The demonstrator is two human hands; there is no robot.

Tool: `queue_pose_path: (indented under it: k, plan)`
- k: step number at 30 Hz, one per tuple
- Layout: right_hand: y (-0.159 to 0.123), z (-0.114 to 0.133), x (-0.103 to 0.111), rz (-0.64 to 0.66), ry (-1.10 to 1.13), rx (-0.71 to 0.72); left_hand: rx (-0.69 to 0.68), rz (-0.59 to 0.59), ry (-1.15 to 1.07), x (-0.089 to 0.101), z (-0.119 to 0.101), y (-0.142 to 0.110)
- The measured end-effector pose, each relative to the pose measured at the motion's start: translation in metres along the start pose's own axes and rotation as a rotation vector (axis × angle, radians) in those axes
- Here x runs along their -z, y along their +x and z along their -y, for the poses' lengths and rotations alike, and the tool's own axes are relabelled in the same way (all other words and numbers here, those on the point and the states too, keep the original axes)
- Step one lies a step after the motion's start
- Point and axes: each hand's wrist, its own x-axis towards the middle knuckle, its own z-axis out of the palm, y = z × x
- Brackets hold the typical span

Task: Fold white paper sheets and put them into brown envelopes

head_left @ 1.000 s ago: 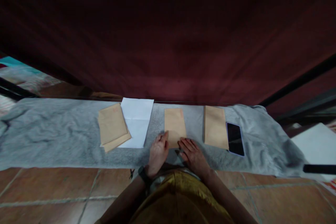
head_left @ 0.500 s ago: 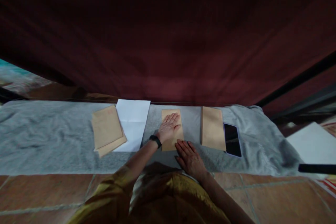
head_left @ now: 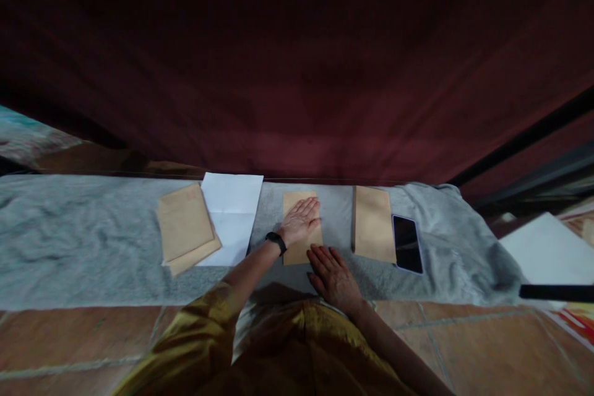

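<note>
Envelope (head_left: 302, 253) is lying seemingly flat already beneath the spread left hand (head_left: 301, 221), the spread right hand (head_left: 335, 278) is resting at its near corner, and piles left (head_left: 185, 223) and right (head_left: 374, 226) of them are lying untouched.

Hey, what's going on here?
Someone's left hand is spread flat on a brown envelope, which lies on a grey blanket. The right hand rests palm down at the envelope's near right corner. Off to the left, other envelopes overlap a white sheet; to the right, a brown stack lies next to a phone.
</note>
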Motion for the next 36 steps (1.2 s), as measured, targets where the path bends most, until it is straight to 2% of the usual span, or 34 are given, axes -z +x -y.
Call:
queue_pose_path:
  k: [13,23,31,36]
  plan:
    - [0.0,0.0,-0.001,-0.046,0.047,0.004,-0.081,0.014,-0.029,-0.001,-0.018,-0.031]
    - [-0.006,-0.01,-0.004,-0.132,0.24,-0.003,-0.118,0.016,-0.027,0.002,-0.032,-0.057]
    - [-0.01,-0.012,-0.004,-0.189,0.33,-0.082,-0.14,0.036,-0.062,0.009,-0.046,-0.08]
    - [-0.011,-0.014,-0.006,-0.243,0.37,-0.17,-0.206,0.068,-0.071,0.012,-0.053,-0.102]
